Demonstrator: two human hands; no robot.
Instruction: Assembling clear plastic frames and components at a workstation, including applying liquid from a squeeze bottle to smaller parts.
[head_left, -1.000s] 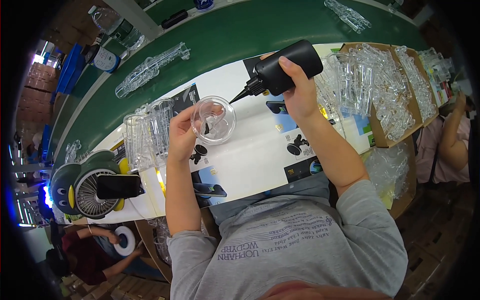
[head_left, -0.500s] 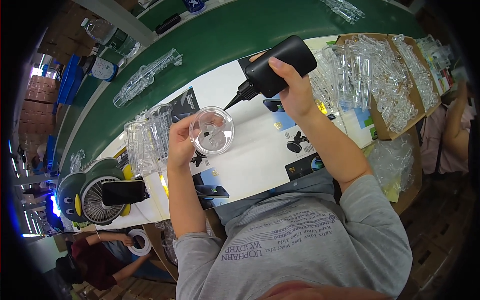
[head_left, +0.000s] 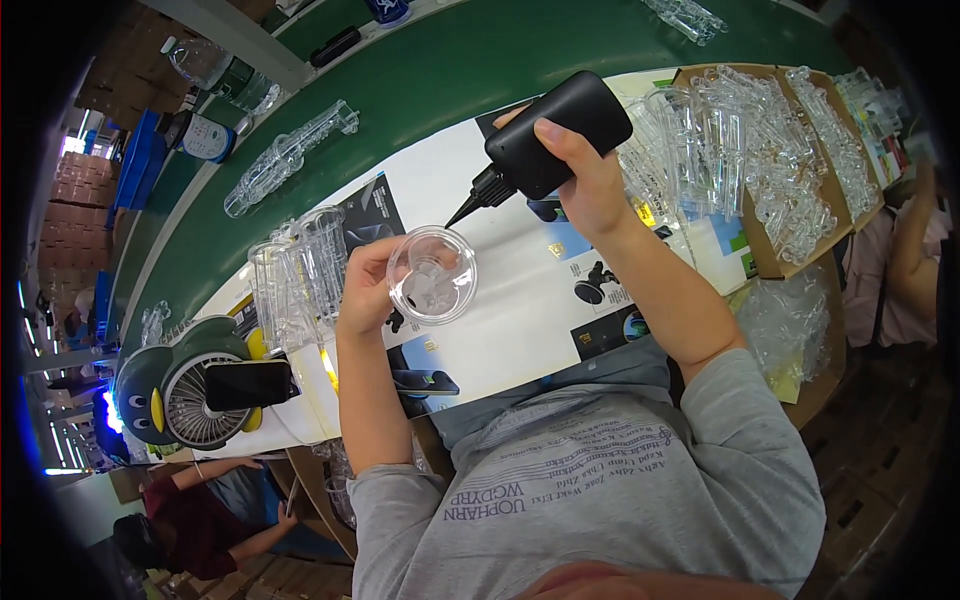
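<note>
Faced a green worktop (head_left: 480,75), bent into a curve by the lens, with a white printed sheet (head_left: 500,335) spread over its near part. Held a black bottle (head_left: 560,135) in the right grip (head_left: 592,185), closed around its body, and slanted it down toward the left above the sheet. Aimed its pointed nozzle (head_left: 490,187) at the far rim of a clear round cup (head_left: 440,292), tip right by that rim; could not tell contact from a slight gap there. Pinched the cup by its left side in the left grip (head_left: 368,285), above the sheet, with its round face turned toward the camera.

Had clear plastic cylinders (head_left: 300,275) grouped to the left of the left grip, and a penguin-like fan (head_left: 185,400) closer to the left end, with a black phone (head_left: 248,385) in front of its grille. Saw a lone clear part (head_left: 285,160) lying on bare green farther back. Had more clear pieces (head_left: 705,150) heaped right of the black bottle, next to a cardboard box (head_left: 762,262) full of clear parts (head_left: 790,205). Noticed a water bottle (head_left: 215,70) at the far left and, at lower left, a co-worker (head_left: 205,520) in dark red.
</note>
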